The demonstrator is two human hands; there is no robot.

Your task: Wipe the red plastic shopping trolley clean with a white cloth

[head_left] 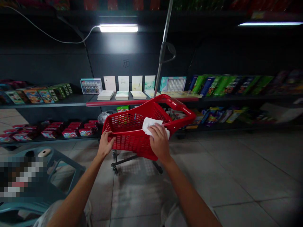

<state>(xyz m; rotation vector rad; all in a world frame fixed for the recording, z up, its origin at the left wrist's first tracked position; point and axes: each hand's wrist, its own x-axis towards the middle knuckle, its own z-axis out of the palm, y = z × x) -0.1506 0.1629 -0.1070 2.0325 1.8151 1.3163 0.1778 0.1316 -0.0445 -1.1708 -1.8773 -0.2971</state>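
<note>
A red plastic mesh shopping basket (129,142) sits tilted on a low wheeled metal frame (123,164), with its long grey pole (163,50) rising past it. My left hand (105,145) grips the near rim of the basket. My right hand (159,142) presses a crumpled white cloth (151,124) against the basket's upper edge. The cloth shows above and beside my fingers, and part of it is hidden under my palm.
Dark store shelves (47,101) holding boxed goods, cards and books run behind the basket. A teal plastic stool (63,164) stands at the lower left beside a pixelated patch. My knees show below, and the floor is tiled.
</note>
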